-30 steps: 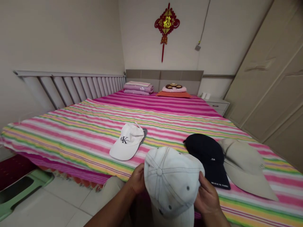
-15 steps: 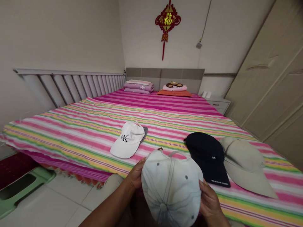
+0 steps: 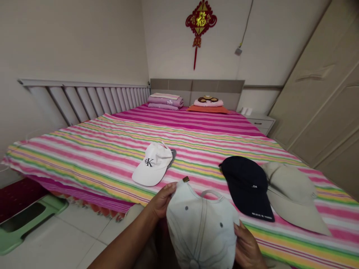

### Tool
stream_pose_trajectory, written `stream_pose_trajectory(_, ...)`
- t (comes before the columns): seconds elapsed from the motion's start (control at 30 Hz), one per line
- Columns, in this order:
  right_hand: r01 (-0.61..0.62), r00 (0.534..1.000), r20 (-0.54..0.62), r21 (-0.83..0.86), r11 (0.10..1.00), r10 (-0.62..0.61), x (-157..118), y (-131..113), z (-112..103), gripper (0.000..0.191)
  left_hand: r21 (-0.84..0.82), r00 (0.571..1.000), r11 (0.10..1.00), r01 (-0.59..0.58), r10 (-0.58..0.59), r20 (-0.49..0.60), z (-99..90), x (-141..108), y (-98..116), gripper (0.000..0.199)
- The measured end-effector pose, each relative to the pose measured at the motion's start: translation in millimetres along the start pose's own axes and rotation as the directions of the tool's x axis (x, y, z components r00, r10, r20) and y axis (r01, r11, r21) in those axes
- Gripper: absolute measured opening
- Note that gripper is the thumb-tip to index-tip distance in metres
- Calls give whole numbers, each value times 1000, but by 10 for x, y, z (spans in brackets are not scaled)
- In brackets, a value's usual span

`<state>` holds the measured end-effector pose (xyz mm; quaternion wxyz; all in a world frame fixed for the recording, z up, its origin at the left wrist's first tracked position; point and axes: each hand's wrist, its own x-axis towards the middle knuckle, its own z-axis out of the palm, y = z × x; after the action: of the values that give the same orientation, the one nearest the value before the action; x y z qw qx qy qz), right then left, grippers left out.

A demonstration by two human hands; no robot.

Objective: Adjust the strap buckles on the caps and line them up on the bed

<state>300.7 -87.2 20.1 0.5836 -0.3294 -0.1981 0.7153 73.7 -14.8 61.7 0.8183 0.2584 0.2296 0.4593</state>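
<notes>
Fingers (image 3: 168, 192) close on a pale stitched baseball cap (image 3: 200, 229), my left hand (image 3: 162, 201) on one side and my right hand (image 3: 248, 248) on the other. I hold it crown toward me, its back strap and metal buckle (image 3: 185, 179) uppermost, over the near edge of the striped bedspread (image 3: 84, 158). Ahead on the bed lies a white CK cap (image 3: 151, 166). To the right, a navy cap (image 3: 245, 186) sits against a beige wide-brimmed hat (image 3: 291, 196).
</notes>
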Motion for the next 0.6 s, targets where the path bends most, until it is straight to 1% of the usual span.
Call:
stream_pose_trajectory(0.1,-35,999,4,-14,999,35,-21,19,-20,60,89,997,996,-14,7,76,42,14,76,14)
stream_pose_trajectory(0.17,-34,999,22,-26,999,34,-24,35,-55,58,138,996,990,-21,8,94,76,20,111,14)
stream_pose_trajectory(0.27,-38,997,68,-83,996,43,-16,52,-123,51,183,997,982,-34,20,78,131,10,130,12)
stream_pose_trajectory(0.37,-46,986,155,-143,989,68,-22,26,-139,47,220,998,975,-44,32,60,183,-23,123,15)
stream_pose_trajectory(0.47,-29,976,210,-153,988,61,-55,-50,-58,42,256,998,966,-32,17,59,217,-62,112,16)
stream_pose_trajectory(0.6,5,961,272,-178,984,44,-95,-180,127,40,305,997,952,-7,-15,69,248,-99,120,17)
